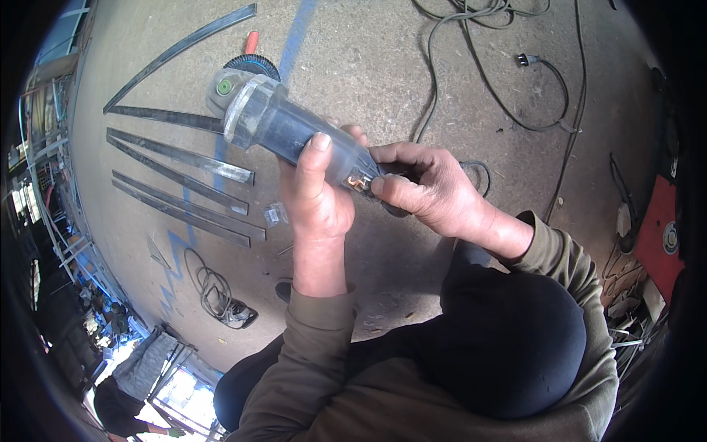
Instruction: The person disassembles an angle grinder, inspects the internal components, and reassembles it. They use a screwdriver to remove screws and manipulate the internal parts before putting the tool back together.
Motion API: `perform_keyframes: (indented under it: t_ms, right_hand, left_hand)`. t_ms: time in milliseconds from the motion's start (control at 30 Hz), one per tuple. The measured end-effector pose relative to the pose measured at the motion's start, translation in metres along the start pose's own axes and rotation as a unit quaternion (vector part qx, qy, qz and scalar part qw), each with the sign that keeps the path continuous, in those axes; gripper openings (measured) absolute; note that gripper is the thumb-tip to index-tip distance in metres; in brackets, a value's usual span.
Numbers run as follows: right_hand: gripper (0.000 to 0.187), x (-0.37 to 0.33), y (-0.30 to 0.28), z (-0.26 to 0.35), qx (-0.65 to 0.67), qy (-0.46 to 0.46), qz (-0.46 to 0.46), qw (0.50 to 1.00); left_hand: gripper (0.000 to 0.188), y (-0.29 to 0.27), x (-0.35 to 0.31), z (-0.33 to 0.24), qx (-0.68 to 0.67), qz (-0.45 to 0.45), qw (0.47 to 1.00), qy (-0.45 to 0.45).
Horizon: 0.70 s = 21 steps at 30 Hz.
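An angle grinder [283,127] lies across my hands, tilted, its metal head at the upper left. That head has a green button [224,87]. A dark toothed disc [252,66] and a red side handle [252,42] show beyond it. My left hand [320,202] is closed around the dark body from below, thumb on top. The rear end is open, showing copper-coloured inner parts [358,183]. My right hand [442,193] is closed at this opening, thumb beside the copper parts and fingers curled over the far side. Whatever small piece it pinches is hidden.
Several flat metal strips [184,158] lie on the concrete floor at left. A black cable [434,74] with a plug [524,60] winds across the upper right. A coiled cable [211,283] lies lower left, near another person [121,401]. A red panel [660,228] stands far right.
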State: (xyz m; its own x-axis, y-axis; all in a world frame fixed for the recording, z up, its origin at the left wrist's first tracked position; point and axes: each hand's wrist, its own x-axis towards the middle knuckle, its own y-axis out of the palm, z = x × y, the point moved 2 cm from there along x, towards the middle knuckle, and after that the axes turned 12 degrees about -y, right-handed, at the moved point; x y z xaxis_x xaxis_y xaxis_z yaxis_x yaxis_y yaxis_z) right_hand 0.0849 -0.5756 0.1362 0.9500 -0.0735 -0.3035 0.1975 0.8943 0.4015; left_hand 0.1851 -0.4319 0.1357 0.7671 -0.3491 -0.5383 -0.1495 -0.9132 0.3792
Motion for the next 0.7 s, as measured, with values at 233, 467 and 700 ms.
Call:
perform_keyframes:
  t_ms: [233,467,700]
  right_hand:
    - [0.047,0.001,0.0001,-0.0007,0.004,0.015,-0.002,1.0]
    - [0.045,0.0014,-0.0003,-0.0003,-0.007,0.015,-0.008,1.0]
    - [0.046,0.0031,-0.0013,-0.005,0.023,0.024,-0.006,0.999]
  left_hand:
    - [0.058,0.0004,0.0018,0.0004,-0.042,-0.001,0.999,-0.01]
    - [0.057,0.0014,0.0019,0.0004,-0.043,0.001,0.999,-0.017]
    - [0.055,-0.0006,0.0039,0.0025,-0.04,-0.001,0.999,-0.018]
